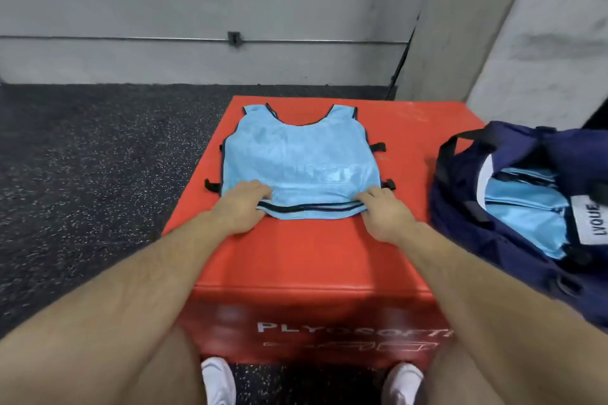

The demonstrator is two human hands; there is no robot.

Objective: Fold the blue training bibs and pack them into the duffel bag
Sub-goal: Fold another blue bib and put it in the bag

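Observation:
A light blue training bib [301,161] with black trim lies flat on the red foam box [296,260], neck hole facing away from me. My left hand [241,205] grips the bib's near left hem corner, fingers curled over the cloth. At the near right corner, my right hand [385,212] pinches the hem the same way. The navy duffel bag [493,233] stands open on the right side of the box. Folded blue bibs [526,217] show inside it beside a white label.
The red box sits on dark speckled rubber floor [92,158], with a grey concrete wall behind and a concrete pillar [543,43] at the back right. My two white shoes [218,381] stand against the box's front face.

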